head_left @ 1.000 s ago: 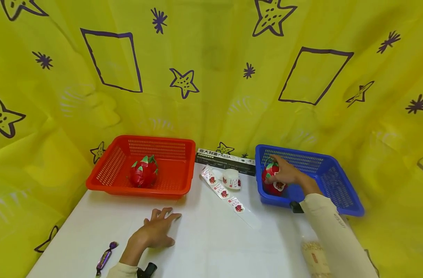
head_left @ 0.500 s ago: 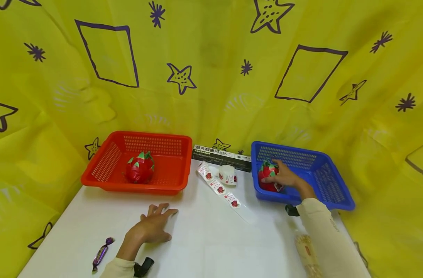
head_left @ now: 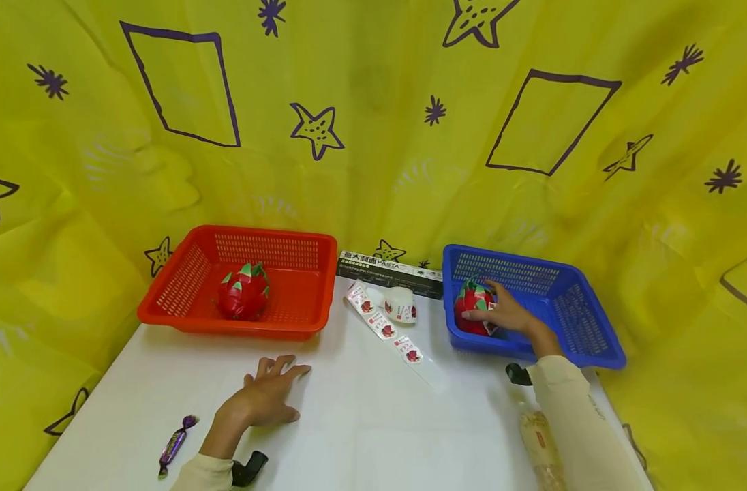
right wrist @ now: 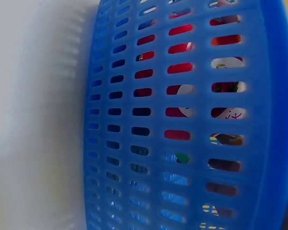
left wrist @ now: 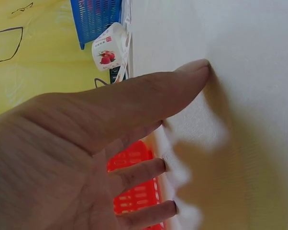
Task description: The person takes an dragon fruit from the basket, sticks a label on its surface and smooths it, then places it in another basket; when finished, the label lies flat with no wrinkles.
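Note:
In the head view, my right hand (head_left: 510, 312) reaches into the blue basket (head_left: 594, 320) and grips a red dragon fruit (head_left: 468, 307) with green-tipped scales. Part of a white sticker shows on this fruit beside the fingers. In the right wrist view, the slotted basket wall (right wrist: 142, 101) covers most of the fruit (right wrist: 177, 135) and hand. My left hand (head_left: 263, 397) hovers low over the white table, fingers spread and holding nothing. Its thumb and fingers (left wrist: 139, 175) are plain in the left wrist view. Another dragon fruit (head_left: 245, 293) lies in the red basket (head_left: 300, 300).
A sticker roll (head_left: 400, 305) and its unrolled strip (head_left: 388, 331) lie between the baskets. Behind them is a black-and-white pasta box (head_left: 390, 273). A purple-wrapped candy (head_left: 177, 447) sits at left; a clear container of pale grains (head_left: 542, 443) lies beside the right forearm. Yellow curtain encloses the table.
The head view has shifted slightly, so everything sits a little higher and more to the left. My right hand stays on the dragon fruit, which looks slightly turned; its sticker shows less.

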Motion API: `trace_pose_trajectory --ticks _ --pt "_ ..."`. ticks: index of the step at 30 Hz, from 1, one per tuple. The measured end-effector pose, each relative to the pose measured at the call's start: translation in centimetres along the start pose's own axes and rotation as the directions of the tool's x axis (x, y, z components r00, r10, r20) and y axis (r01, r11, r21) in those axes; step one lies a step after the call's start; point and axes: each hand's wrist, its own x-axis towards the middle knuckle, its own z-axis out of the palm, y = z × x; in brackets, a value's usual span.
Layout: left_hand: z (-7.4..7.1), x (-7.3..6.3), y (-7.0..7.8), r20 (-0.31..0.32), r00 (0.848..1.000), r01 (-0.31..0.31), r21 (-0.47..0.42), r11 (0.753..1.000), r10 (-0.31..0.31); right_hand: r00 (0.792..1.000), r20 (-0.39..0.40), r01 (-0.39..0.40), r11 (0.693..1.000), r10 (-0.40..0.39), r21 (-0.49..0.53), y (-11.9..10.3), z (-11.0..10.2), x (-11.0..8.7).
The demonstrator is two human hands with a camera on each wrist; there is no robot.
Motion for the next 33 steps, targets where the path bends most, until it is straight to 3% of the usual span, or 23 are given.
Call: trace_pose_trajectory --ticks 5,9,20,33 --pt "-0.4 0.0 0.2 0.001 1.000 -0.005 -0.002 1.000 0.005 1.000 -0.015 0.022 1.000 -0.022 0.012 -0.1 -0.2 -0.6" --pt "-0.8 0.1 0.1 -0.004 0.999 -0.032 -0.004 0.999 0.032 0.996 -0.080 0.050 0.999 -0.050 -0.006 -0.6 -0.3 -1.5" --pt "-0.2 -0.4 0.0 0.005 1.000 -0.014 -0.027 1.000 0.014 0.961 -0.197 0.176 0.978 -0.195 -0.109 -3.1 0.7 -2.1" --pt "-0.1 -0.7 -0.2 -0.009 1.000 -0.014 -0.043 0.999 0.013 0.923 -0.230 0.282 0.949 -0.308 -0.138 -7.4 3.5 -1.5"
